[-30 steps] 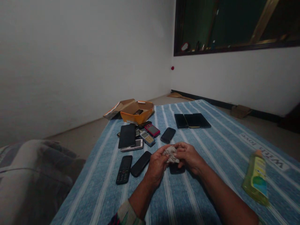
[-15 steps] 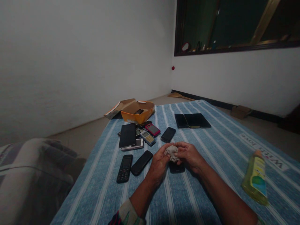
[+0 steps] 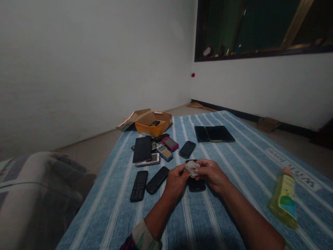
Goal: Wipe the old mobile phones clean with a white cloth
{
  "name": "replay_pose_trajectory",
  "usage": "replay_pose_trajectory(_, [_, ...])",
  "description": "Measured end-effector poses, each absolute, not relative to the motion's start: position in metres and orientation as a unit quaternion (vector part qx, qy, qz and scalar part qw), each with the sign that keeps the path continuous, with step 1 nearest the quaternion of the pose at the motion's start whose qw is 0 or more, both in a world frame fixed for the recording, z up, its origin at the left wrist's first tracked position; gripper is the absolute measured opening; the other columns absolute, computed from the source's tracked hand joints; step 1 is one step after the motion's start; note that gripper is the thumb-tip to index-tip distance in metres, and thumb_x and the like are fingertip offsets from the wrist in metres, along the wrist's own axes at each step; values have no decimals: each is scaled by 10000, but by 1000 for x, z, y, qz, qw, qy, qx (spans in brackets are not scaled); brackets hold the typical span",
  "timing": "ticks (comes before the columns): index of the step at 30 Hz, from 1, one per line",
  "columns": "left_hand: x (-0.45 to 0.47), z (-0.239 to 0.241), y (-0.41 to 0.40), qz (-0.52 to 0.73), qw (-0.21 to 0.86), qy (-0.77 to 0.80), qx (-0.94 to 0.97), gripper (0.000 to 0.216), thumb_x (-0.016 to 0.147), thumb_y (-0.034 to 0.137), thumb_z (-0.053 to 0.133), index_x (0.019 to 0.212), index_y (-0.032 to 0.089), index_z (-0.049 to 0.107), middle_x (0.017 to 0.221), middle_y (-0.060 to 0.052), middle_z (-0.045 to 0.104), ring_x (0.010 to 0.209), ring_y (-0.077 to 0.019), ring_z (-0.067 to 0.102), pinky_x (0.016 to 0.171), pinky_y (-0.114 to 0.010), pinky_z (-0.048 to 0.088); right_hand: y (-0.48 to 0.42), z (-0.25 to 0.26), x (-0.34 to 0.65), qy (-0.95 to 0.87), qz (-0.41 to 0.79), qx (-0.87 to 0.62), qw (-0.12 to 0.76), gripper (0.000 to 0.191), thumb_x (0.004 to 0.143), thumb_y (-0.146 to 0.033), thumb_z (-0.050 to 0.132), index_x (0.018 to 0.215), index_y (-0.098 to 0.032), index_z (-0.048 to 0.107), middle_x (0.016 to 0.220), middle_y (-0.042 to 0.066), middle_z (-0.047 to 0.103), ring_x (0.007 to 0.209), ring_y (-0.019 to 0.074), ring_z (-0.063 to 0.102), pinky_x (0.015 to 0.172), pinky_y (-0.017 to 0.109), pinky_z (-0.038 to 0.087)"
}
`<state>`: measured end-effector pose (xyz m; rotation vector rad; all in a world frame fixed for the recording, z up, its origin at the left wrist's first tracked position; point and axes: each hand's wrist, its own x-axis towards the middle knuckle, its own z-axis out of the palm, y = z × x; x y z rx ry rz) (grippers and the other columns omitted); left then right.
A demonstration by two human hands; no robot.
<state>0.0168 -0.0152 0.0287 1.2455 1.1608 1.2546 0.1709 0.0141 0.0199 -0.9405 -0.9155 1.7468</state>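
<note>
A crumpled whitish cloth or tissue (image 3: 191, 168) is pinched between my left hand (image 3: 176, 182) and my right hand (image 3: 211, 174), both closed on it. Beneath them a black phone (image 3: 197, 185) lies on the striped blue bedspread, its middle partly covered by the cloth and fingers. To the left of my left hand rest a dark phone lying face down (image 3: 157, 180) and a black keypad phone (image 3: 139, 186). Just beyond the hands lies another dark phone (image 3: 187, 149).
An open orange box (image 3: 154, 130) stands at the far left edge, with a heap of phones before it, among them a pink one (image 3: 170, 143). Several black phones (image 3: 214, 134) lie side by side at the far right. A bottle of yellow liquid (image 3: 284, 199) lies at right.
The fingers have shifted slightly on the cloth, and my left hand has drawn back a little toward me. More of the black phone under the hands shows now.
</note>
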Motion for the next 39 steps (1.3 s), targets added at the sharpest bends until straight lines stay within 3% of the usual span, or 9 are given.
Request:
replay_pose_trajectory(4, [16,32,-17,483,486,492,537,214,717,312,651,736,142,780,614,-11,661,627,-157,555,631,-257,411,13,21,172,-381,713,-359,467,319,505,-186,849,795,-129,728,844,70,736,613,147,668,487,207,509])
replay_pose_trajectory(7, [16,34,-19,458,526,485,528,233,721,332,647,704,133,767,575,-12,627,539,-111,460,541,-230,327,12,22,173,-387,721,-327,473,315,491,-181,854,773,-132,722,1014,86,732,643,153,680,475,205,509])
replay_pose_trajectory(14, [8,26,-14,415,613,471,480,256,695,365,696,682,114,745,527,-20,592,432,-67,381,454,-210,225,9,20,171,-385,722,-314,481,303,480,-203,862,717,-153,680,699,37,726,524,153,646,483,240,513])
replay_pose_trajectory(21, [9,26,-14,422,608,502,448,250,657,363,721,671,114,721,543,-18,610,404,-59,396,428,-203,243,12,28,175,-392,677,-345,518,293,467,-217,857,674,-178,654,667,12,703,553,161,634,530,275,504])
replay_pose_trajectory(27, [11,12,-14,460,398,594,527,247,698,276,671,892,133,725,647,-15,640,607,-169,579,632,-294,451,25,32,198,-558,411,-462,553,122,645,-218,744,753,-215,688,797,22,707,742,195,642,715,337,495])
replay_pose_trajectory(28, [12,9,-16,447,344,611,556,287,720,266,653,968,135,714,728,-37,667,691,-199,608,694,-322,467,26,30,200,-615,349,-463,535,74,693,-194,687,763,-218,687,824,26,703,775,196,637,736,336,486])
replay_pose_trajectory(31, [21,8,-28,370,210,646,634,481,737,277,662,1192,126,620,1035,-130,672,992,-301,598,871,-408,449,25,20,199,-760,186,-424,456,197,783,-96,518,814,-215,672,903,44,687,849,194,615,780,328,464])
replay_pose_trajectory(36, [44,15,-46,281,160,650,688,721,665,342,767,1312,206,481,1164,-120,611,1075,-339,545,915,-429,404,23,3,187,-850,27,-391,351,239,848,-47,469,846,-209,644,962,73,673,917,213,567,808,324,450])
replay_pose_trajectory(39, [52,15,-48,256,160,657,690,841,647,335,779,1379,167,399,1190,-146,592,1090,-360,525,925,-452,387,21,2,183,-865,-7,-383,325,213,864,-55,486,844,-201,640,980,85,665,912,224,545,800,333,450])
